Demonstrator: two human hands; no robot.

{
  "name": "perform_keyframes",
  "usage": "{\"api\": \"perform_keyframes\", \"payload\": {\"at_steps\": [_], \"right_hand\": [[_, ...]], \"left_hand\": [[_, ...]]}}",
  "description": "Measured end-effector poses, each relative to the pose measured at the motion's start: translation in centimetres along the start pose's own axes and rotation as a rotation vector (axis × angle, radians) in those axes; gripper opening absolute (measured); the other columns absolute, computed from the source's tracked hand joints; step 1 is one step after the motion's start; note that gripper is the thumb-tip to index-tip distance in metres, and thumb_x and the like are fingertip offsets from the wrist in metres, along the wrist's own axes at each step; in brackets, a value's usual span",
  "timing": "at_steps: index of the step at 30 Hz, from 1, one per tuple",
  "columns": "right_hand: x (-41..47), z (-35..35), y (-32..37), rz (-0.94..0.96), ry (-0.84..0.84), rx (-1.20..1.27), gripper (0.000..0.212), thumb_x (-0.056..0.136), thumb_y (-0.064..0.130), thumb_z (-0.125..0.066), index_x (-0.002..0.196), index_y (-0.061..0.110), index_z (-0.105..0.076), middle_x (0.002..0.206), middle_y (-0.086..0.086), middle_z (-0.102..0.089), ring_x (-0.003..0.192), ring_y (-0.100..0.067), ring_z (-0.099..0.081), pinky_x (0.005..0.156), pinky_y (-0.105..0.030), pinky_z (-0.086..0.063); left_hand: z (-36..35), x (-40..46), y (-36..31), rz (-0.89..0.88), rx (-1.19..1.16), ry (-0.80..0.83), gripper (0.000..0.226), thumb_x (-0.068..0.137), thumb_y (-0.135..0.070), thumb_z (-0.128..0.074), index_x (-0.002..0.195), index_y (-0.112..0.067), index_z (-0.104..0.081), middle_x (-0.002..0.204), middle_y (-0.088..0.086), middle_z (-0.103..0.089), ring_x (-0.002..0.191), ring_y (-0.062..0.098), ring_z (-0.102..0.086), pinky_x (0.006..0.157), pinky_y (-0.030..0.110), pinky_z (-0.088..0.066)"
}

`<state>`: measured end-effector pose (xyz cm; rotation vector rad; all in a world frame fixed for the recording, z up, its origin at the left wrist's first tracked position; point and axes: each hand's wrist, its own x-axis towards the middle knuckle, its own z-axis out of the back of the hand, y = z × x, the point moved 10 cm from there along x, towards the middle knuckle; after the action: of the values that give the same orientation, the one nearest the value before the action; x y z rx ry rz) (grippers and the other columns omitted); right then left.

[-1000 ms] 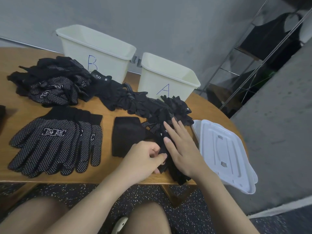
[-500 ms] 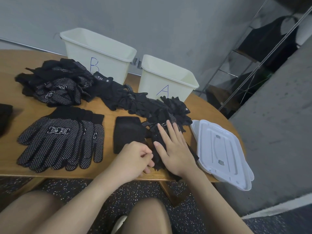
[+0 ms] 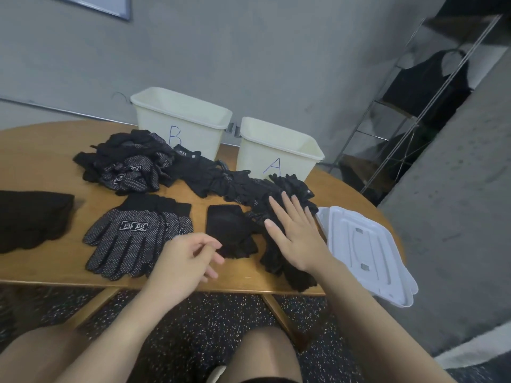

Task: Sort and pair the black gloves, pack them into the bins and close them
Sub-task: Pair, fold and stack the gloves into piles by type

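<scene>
Still at the pairing step: right hand (image 3: 297, 236) lies flat, fingers spread, on the centre-right gloves (image 3: 276, 261), left hand (image 3: 184, 261) loosely curled and empty, next needing a matching glove.

A rounded wooden table (image 3: 44, 150) carries bin B (image 3: 182, 123) and bin A (image 3: 276, 150) at mid-frame, heaped black gloves (image 3: 130, 164) before them, a dotted pair (image 3: 135, 239) lower left, and white lids (image 3: 365, 250) at right.

Bin B (image 3: 181, 125) and bin A (image 3: 279, 150) stand side by side at the table's (image 3: 41, 150) far edge, a glove heap (image 3: 130, 161) before them. Nearer lie a flat dotted pair (image 3: 138, 239) (centre-left), then stacked lids (image 3: 365, 250) at right.
</scene>
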<state>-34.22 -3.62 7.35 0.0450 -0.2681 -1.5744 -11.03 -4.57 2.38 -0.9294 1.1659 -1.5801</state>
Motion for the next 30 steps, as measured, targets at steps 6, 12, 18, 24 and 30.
{"api": "perform_keyframes", "payload": {"at_steps": [6, 12, 18, 24, 30], "right_hand": [[2.3, 0.9, 5.9, 0.112, 0.019, 0.073, 0.074, 0.095, 0.079, -0.005, 0.162, 0.047, -0.011, 0.171, 0.016, 0.007, 0.151, 0.003, 0.020, 0.119, -0.026, 0.015], [6.1, -3.2, 14.1, 0.246, 0.136, 0.093, 0.065, 0.101, 0.071, -0.015, 0.161, 0.047, -0.013, 0.172, 0.015, 0.003, 0.157, -0.005, 0.011, 0.123, -0.032, 0.006], [10.9, -6.9, 20.8, 0.327, 0.182, 0.166, 0.062, 0.104, 0.064, -0.028, 0.161, 0.040, -0.023, 0.172, 0.011, -0.004, 0.157, -0.006, 0.007, 0.127, -0.040, -0.005], [15.5, -9.0, 25.7, 0.412, 0.088, 0.187, 0.060, 0.107, 0.053, -0.036, 0.161, 0.027, -0.031, 0.171, 0.006, -0.017, 0.158, -0.009, -0.003, 0.127, -0.032, -0.007], [19.2, -9.0, 28.2, 0.374, -0.077, 0.272, 0.052, 0.109, 0.035, -0.044, 0.158, 0.016, -0.039, 0.166, 0.000, -0.033, 0.156, -0.014, -0.020, 0.127, -0.040, -0.021]], "left_hand": [[7.6, 0.5, 0.1, -0.070, -0.018, -0.339, 0.018, 0.100, -0.019, -0.058, 0.095, -0.027, -0.074, 0.081, -0.009, -0.078, 0.082, 0.009, -0.076, 0.067, 0.031, -0.063], [13.5, 0.5, 0.7, -0.073, 0.283, -0.478, 0.026, 0.101, -0.022, -0.058, 0.123, -0.025, -0.071, 0.120, -0.005, -0.073, 0.113, 0.016, -0.067, 0.102, 0.037, -0.052], [17.7, 0.3, 2.3, -0.055, 0.305, -0.537, 0.028, 0.101, -0.020, -0.058, 0.126, -0.020, -0.069, 0.125, -0.003, -0.071, 0.114, 0.012, -0.064, 0.101, 0.032, -0.052], [20.5, 0.9, 3.6, -0.037, 0.311, -0.593, 0.029, 0.101, -0.022, -0.058, 0.129, -0.020, -0.067, 0.127, -0.006, -0.068, 0.110, 0.000, -0.055, 0.090, 0.007, -0.036], [21.8, 2.4, 5.1, 0.005, 0.219, -0.598, 0.025, 0.101, -0.019, -0.059, 0.124, -0.021, -0.069, 0.114, -0.015, -0.064, 0.102, -0.003, -0.056, 0.079, -0.007, -0.035]]}}
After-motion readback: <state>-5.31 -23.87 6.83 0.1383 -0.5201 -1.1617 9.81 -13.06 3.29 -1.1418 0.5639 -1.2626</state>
